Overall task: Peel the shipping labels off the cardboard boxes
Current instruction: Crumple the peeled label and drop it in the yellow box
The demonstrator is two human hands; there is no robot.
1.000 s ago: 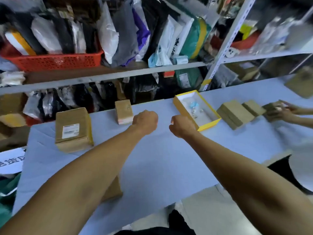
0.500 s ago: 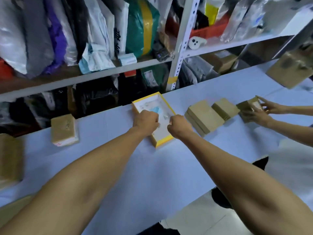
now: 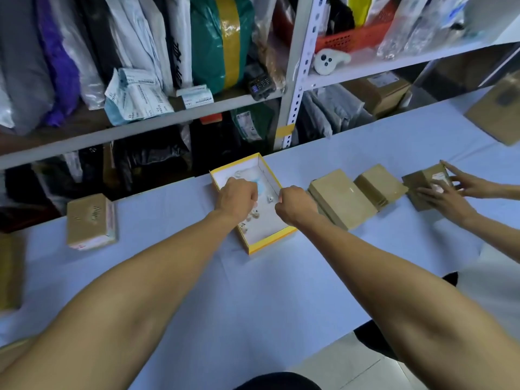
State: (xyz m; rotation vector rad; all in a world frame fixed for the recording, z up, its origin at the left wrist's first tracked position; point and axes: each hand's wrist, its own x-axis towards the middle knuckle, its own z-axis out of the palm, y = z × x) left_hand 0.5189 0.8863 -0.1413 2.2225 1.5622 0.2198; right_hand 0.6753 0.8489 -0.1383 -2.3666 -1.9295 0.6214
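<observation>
Hovering over the yellow-rimmed tray (image 3: 254,249), both hands, left (image 3: 236,197) and right (image 3: 295,205), fisted, holding nothing; labels unreadable.

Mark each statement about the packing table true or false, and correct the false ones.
1. Both hands, left hand and right hand, are over the yellow-rimmed tray. True.
2. The tray is empty. False: small crumpled bits lie inside.
3. A second person's hands hold a small cardboard box. True.
4. The table cover is red. False: pale blue.
</observation>
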